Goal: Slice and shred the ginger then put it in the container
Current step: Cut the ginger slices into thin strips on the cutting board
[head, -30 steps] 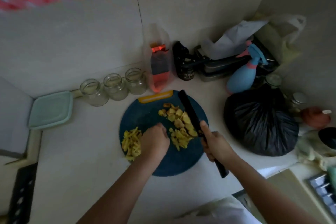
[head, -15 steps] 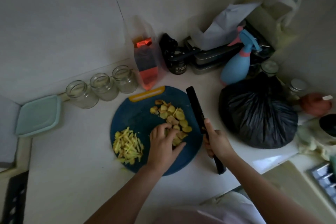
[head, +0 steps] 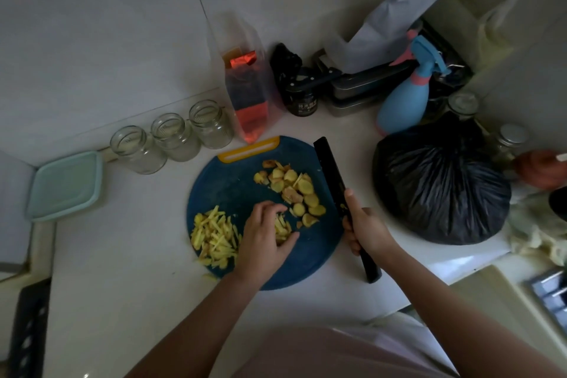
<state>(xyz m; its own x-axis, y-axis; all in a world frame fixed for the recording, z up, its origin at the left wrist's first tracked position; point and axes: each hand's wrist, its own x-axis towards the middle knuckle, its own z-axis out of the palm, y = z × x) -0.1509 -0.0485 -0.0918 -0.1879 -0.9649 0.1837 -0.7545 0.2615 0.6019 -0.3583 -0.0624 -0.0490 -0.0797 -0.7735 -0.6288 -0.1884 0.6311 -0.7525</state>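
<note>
- Here's the cutting board (head: 233, 181) mid-counter (head: 122, 270): shreds (head: 214, 233) on its left side, slices (head: 291, 184) far right.
- The knife (head: 329, 169) runs along its right edge.
- 3 jars (head: 175, 138) line the counter's back edge, behind-left.
- And the bag (head: 438, 187), right of the board.

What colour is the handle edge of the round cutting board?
Yellow-orange handle edge on a dark blue cutting board; head view.

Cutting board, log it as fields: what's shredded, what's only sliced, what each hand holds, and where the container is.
Board: round blue cutting board
Shredded: pile of ginger strips, left side of the board
Only sliced: ginger slices, right half of the board
Left grip: fingers and thumb curled round a small bunch of strips, mid-board
Right grip: holds the knife, blade along the board's right edge
Container: pale green container, far left, apart from the board
</note>
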